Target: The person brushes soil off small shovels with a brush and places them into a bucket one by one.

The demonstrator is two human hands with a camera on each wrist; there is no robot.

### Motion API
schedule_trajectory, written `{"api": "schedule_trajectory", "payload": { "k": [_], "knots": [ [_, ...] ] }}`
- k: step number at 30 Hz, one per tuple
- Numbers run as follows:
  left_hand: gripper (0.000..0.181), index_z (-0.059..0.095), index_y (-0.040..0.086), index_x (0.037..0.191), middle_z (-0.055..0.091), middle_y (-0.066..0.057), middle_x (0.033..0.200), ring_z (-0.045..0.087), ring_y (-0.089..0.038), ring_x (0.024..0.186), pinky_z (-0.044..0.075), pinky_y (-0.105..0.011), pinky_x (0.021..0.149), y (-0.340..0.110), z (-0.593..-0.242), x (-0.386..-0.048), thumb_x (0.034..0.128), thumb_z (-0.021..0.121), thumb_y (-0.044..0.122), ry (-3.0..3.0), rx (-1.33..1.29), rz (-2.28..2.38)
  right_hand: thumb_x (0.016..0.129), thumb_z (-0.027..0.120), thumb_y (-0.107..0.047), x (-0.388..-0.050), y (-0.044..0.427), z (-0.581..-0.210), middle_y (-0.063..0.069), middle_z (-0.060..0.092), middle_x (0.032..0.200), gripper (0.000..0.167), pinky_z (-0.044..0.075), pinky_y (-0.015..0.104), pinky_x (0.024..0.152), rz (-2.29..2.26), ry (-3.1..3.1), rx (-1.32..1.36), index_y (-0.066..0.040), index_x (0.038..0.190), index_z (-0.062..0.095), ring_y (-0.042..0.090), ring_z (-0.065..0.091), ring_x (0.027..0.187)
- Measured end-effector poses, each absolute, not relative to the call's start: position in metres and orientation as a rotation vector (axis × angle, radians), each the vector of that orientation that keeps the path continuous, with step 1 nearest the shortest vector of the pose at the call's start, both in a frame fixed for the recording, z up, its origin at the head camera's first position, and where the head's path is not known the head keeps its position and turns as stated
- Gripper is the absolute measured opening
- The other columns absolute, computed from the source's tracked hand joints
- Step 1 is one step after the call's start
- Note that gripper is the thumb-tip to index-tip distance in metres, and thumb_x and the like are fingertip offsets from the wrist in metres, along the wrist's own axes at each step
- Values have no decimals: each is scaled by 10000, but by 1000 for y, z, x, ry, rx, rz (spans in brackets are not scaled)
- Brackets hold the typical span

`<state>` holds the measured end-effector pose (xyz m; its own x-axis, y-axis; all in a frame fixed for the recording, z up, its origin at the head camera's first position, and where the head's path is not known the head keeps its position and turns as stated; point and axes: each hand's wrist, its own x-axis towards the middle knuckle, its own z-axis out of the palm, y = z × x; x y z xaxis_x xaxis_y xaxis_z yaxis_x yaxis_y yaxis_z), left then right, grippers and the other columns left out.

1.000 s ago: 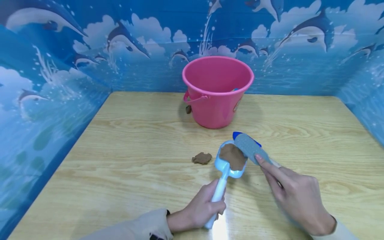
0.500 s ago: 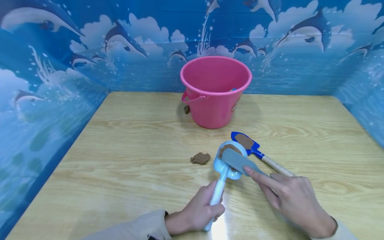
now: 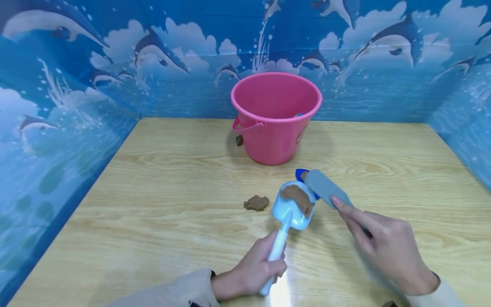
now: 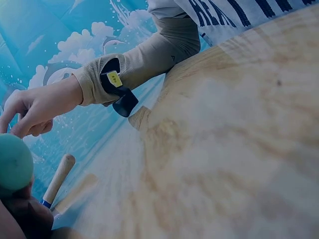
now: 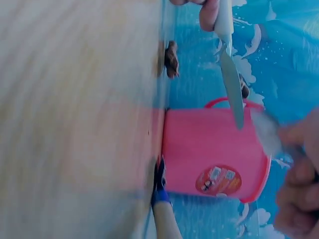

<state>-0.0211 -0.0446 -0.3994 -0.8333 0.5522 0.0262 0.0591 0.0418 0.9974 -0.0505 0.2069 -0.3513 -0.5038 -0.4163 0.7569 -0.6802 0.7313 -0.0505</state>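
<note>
My left hand (image 3: 255, 266) grips the handle of a light blue toy shovel (image 3: 283, 209). Brown sand-like material (image 3: 297, 198) lies in a packed strip across the shovel's blade, and the blade's lower left is bare. Just right of it, my right hand (image 3: 391, 247) holds a flat grey-blue scraper (image 3: 326, 187), index finger stretched along it. In the right wrist view, the scraper (image 5: 266, 132) is blurred beside my right hand (image 5: 299, 174). A dark blue shovel (image 3: 301, 175) on the table is mostly hidden behind the scraper; its wooden handle (image 4: 60, 179) shows in the left wrist view.
Behind the shovels stands a pink bucket (image 3: 270, 143) with something small and blue inside. A brown clump (image 3: 256, 203) rests on the wooden table (image 3: 172, 183) left of the light blue shovel. Another dark lump (image 3: 239, 140) sits by the bucket. Dolphin-print cloth (image 3: 184, 94) encloses the table.
The scraper swept over the light blue shovel's blade, then back to the right, again covering the dark blue shovel. The brown material there is now narrower. My left hand has hardly moved.
</note>
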Motion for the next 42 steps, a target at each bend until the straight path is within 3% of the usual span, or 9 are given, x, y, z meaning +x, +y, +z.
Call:
{"api": "schedule_trajectory", "payload": {
  "k": [5, 10, 13, 16, 20, 24, 27, 38, 42],
  "knots": [
    [236, 446, -45, 881, 460, 36, 651, 472, -14, 481, 455, -167, 402, -44, -399, -22, 650, 495, -59, 1943, 599, 1852, 1027, 421, -358, -47, 197, -348, -196, 486, 568, 397, 231, 38, 395, 524, -2182, 1064, -154, 1019, 763, -124, 297, 496],
    [223, 449, -46, 877, 462, 37, 643, 470, -5, 481, 458, -165, 403, -45, -399, -21, 659, 495, -59, 1970, 633, 1827, 1028, 404, -369, -44, 195, -345, -195, 276, 544, 405, 97, 76, 374, 417, -2169, 976, -187, 999, 765, -98, 130, 501],
    [213, 450, -38, 872, 462, 41, 644, 471, 2, 483, 463, -165, 402, -46, -400, -21, 664, 496, -56, 1984, 656, 1812, 1025, 405, -367, -47, 200, -347, -178, 299, 516, 411, 106, 91, 354, 389, -2172, 885, -167, 1006, 763, -96, 136, 488],
    [213, 447, -25, 866, 462, 34, 648, 471, 4, 484, 460, -161, 402, -46, -400, -20, 661, 497, -53, 1973, 657, 1807, 1021, 417, -378, -50, 206, -350, -115, 521, 513, 437, 238, 105, 331, 440, -2182, 825, -113, 998, 764, -103, 270, 456],
    [225, 448, -23, 862, 461, 17, 661, 471, -2, 485, 457, -162, 397, -45, -399, -20, 644, 497, -47, 1949, 620, 1833, 1014, 456, -358, -53, 208, -352, 34, 727, 757, 427, 428, 139, 416, 585, -2150, 930, -63, 977, 761, -66, 497, 528],
    [239, 451, -39, 873, 458, 31, 667, 469, -6, 488, 455, -164, 396, -45, -399, -21, 638, 496, -49, 1931, 597, 1858, 1015, 469, -325, -51, 202, -353, -79, 688, 722, 370, 376, 76, 430, 621, -2141, 1088, -96, 1005, 759, -85, 458, 551],
    [229, 450, -36, 868, 453, 37, 665, 468, -1, 490, 455, -161, 401, -45, -400, -21, 643, 493, -52, 1938, 622, 1849, 1020, 450, -340, -50, 199, -352, -181, 502, 584, 379, 251, 51, 397, 557, -2162, 1057, -127, 1007, 763, -98, 316, 515],
    [240, 440, -33, 885, 457, 28, 675, 464, -13, 503, 451, -160, 406, -46, -399, -20, 653, 500, -52, 1905, 573, 1879, 1006, 437, -425, -56, 214, -355, 64, 720, 729, 469, 379, 173, 365, 547, -2209, 793, -79, 1026, 754, -74, 411, 473],
    [236, 436, -38, 890, 458, 28, 671, 461, -21, 499, 444, -160, 405, -45, -398, -21, 662, 498, -42, 1894, 539, 1900, 1004, 445, -419, -56, 213, -356, 23, 714, 711, 454, 350, 127, 391, 600, -2217, 853, -87, 1036, 754, -103, 362, 493]
  ]
}}
